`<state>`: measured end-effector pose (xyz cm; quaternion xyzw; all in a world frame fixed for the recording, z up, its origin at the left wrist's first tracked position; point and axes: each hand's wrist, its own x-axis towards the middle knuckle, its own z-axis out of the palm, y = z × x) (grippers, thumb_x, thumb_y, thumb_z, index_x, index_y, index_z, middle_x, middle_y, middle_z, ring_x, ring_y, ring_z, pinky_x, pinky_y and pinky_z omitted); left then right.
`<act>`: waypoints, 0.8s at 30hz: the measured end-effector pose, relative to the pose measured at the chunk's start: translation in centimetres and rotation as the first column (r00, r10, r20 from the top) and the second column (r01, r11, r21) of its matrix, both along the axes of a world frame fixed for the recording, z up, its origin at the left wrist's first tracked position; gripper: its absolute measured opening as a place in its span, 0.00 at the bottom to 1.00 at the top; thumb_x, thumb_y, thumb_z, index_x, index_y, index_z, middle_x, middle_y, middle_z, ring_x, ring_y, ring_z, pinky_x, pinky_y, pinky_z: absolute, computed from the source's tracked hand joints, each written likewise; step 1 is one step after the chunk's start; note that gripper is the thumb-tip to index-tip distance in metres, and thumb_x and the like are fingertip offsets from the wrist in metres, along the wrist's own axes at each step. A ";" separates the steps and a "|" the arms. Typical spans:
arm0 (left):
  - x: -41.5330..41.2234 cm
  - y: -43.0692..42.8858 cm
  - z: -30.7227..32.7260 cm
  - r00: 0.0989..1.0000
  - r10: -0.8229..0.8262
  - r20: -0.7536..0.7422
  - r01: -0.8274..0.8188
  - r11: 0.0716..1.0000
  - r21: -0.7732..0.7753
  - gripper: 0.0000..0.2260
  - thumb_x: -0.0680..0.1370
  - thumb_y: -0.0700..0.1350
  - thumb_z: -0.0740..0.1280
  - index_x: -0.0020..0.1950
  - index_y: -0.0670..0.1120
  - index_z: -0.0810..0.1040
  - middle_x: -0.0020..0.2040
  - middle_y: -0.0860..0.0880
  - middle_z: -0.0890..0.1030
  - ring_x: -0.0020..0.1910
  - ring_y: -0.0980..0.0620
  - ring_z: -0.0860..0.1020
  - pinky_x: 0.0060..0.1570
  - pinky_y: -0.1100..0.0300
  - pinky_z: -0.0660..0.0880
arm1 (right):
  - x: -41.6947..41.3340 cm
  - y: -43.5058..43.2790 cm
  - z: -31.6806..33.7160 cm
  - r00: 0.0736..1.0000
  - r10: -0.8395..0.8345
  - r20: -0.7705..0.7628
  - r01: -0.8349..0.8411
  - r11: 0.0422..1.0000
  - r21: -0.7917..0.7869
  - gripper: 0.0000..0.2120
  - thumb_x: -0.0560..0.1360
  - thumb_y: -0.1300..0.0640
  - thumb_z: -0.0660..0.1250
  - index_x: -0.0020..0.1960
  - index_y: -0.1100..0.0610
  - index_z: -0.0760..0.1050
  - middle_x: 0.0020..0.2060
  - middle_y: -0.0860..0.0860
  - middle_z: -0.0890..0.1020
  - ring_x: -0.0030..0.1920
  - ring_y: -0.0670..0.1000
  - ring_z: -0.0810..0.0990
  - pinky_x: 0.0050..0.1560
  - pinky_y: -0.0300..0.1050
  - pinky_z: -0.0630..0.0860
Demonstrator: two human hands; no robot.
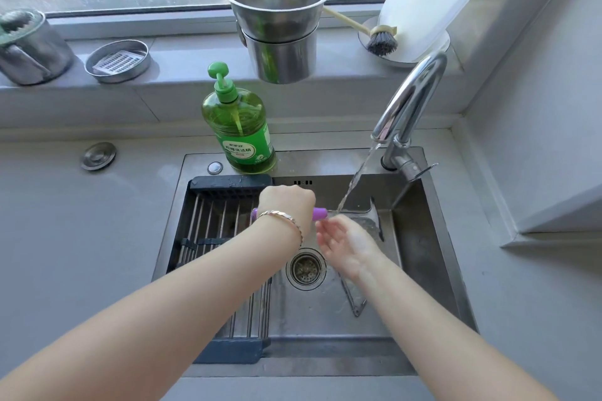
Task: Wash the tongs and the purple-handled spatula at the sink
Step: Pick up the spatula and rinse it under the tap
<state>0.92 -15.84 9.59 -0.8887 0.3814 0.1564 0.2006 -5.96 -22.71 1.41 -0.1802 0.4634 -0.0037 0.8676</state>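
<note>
My left hand (288, 205) grips the purple handle of the spatula (320, 213) and holds it level over the sink (433, 238). Its metal blade (365, 208) points right, under the running water from the tap (413, 98). My right hand (345, 242) is open, fingers spread, just below the spatula's neck and wet from the stream. The metal tongs (353, 298) lie on the sink floor to the right of the drain (306, 268), partly hidden by my right forearm.
A black drying rack (215, 225) with metal bars fills the sink's left side. A green dish-soap bottle (239, 130) stands behind the sink. On the windowsill are stacked steel pots (280, 26), a dish brush (381, 39), a steel tin (117, 60) and a paper-towel roll (423, 0).
</note>
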 end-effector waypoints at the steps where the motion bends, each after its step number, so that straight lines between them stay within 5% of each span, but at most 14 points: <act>1: 0.1 -0.5 0.1 1.000 0.000 -0.001 0.000 1.000 -0.007 0.12 0.76 0.42 0.62 0.59 0.46 0.74 0.57 0.46 0.79 0.56 0.44 0.78 0.43 0.57 0.66 | 0.2 0.1 0.3 1.000 0.003 0.018 -0.003 1.000 0.018 0.09 0.76 0.65 0.59 0.39 0.59 0.73 0.35 0.52 0.79 0.38 0.47 0.76 0.38 0.38 0.72; 5: 0.3 -1.5 0.5 1.000 -0.010 0.017 0.011 1.000 -0.028 0.12 0.77 0.42 0.61 0.60 0.45 0.74 0.57 0.46 0.79 0.56 0.44 0.78 0.46 0.57 0.70 | 0.8 -0.3 1.2 0.992 -0.097 0.083 0.080 0.978 0.193 0.09 0.75 0.64 0.58 0.39 0.59 0.75 0.31 0.51 0.81 0.39 0.49 0.76 0.41 0.40 0.72; 8: 0.3 -1.3 0.6 1.000 0.000 0.014 0.001 0.999 -0.051 0.12 0.77 0.42 0.60 0.59 0.45 0.74 0.57 0.46 0.79 0.57 0.44 0.78 0.45 0.57 0.67 | 1.1 -1.1 1.3 0.967 -0.214 0.140 0.165 0.940 0.298 0.09 0.74 0.65 0.59 0.39 0.58 0.74 0.33 0.52 0.81 0.30 0.50 0.81 0.39 0.44 0.78; 11: 0.2 -0.9 0.4 1.000 0.022 0.005 -0.022 0.998 -0.051 0.12 0.77 0.43 0.61 0.60 0.45 0.73 0.57 0.46 0.78 0.57 0.45 0.78 0.44 0.57 0.65 | 1.3 -1.2 0.8 0.982 -0.133 0.138 0.109 0.979 0.171 0.09 0.76 0.68 0.60 0.39 0.59 0.74 0.30 0.52 0.81 0.26 0.48 0.82 0.30 0.40 0.80; 15: 0.2 -0.4 0.4 0.998 0.067 -0.013 -0.067 0.996 -0.051 0.12 0.76 0.41 0.62 0.59 0.45 0.74 0.56 0.46 0.79 0.55 0.44 0.78 0.43 0.57 0.66 | 1.2 -1.0 0.2 0.977 -0.095 0.190 0.088 0.995 0.048 0.09 0.78 0.65 0.60 0.41 0.61 0.74 0.28 0.52 0.83 0.29 0.47 0.83 0.33 0.37 0.81; 24: 0.3 1.2 0.3 0.996 0.093 -0.013 -0.093 0.995 -0.034 0.10 0.77 0.43 0.61 0.57 0.45 0.74 0.54 0.46 0.80 0.52 0.44 0.79 0.43 0.57 0.68 | 0.9 -0.4 -0.6 0.977 -0.058 0.207 0.063 0.998 -0.015 0.04 0.78 0.66 0.60 0.46 0.65 0.73 0.30 0.56 0.84 0.31 0.49 0.84 0.32 0.40 0.81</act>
